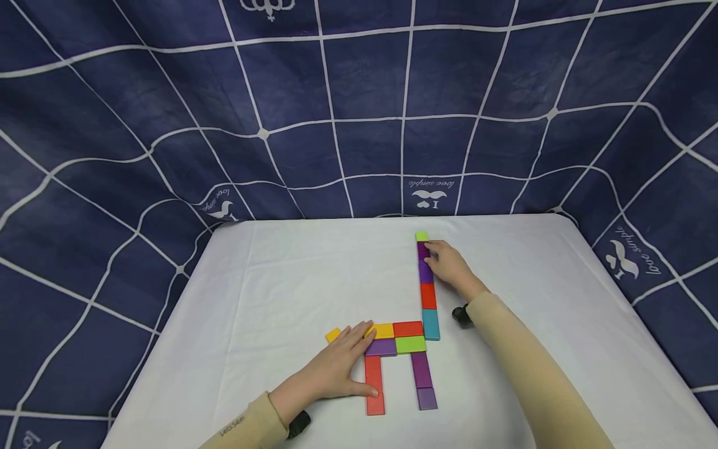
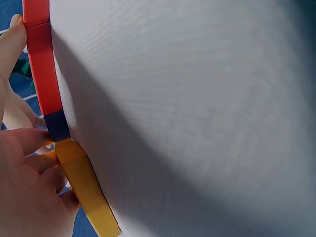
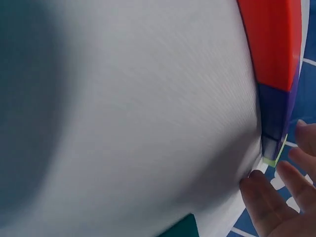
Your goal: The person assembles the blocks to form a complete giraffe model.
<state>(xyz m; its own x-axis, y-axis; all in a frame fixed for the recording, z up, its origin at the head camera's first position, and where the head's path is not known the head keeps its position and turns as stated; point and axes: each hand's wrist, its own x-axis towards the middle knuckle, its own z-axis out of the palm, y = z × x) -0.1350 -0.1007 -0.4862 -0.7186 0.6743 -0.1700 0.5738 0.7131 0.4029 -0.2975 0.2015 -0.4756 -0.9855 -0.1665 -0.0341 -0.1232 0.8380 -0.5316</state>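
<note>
Flat coloured blocks lie on a white cloth, forming a four-legged shape with a long upright neck. My left hand (image 1: 336, 368) rests over its body, fingers spread across the yellow block (image 1: 384, 331) and purple block (image 1: 384, 347). Its thumb touches the red leg blocks (image 1: 373, 371). Beside the top of the column, my right hand (image 1: 450, 264) has its fingertips at the edge of the purple blocks (image 1: 426, 272); a lime green block (image 1: 422, 236) caps them. Lower in that column are a red block (image 1: 429, 296) and a blue block (image 1: 430, 324).
A tilted yellow block (image 1: 333, 335) pokes out left of the body, partly hidden by my left hand. Purple blocks (image 1: 422, 370) form the right leg. Dark blue gridded cloth (image 1: 364, 149) hangs behind the white table (image 1: 280, 268) and along both sides.
</note>
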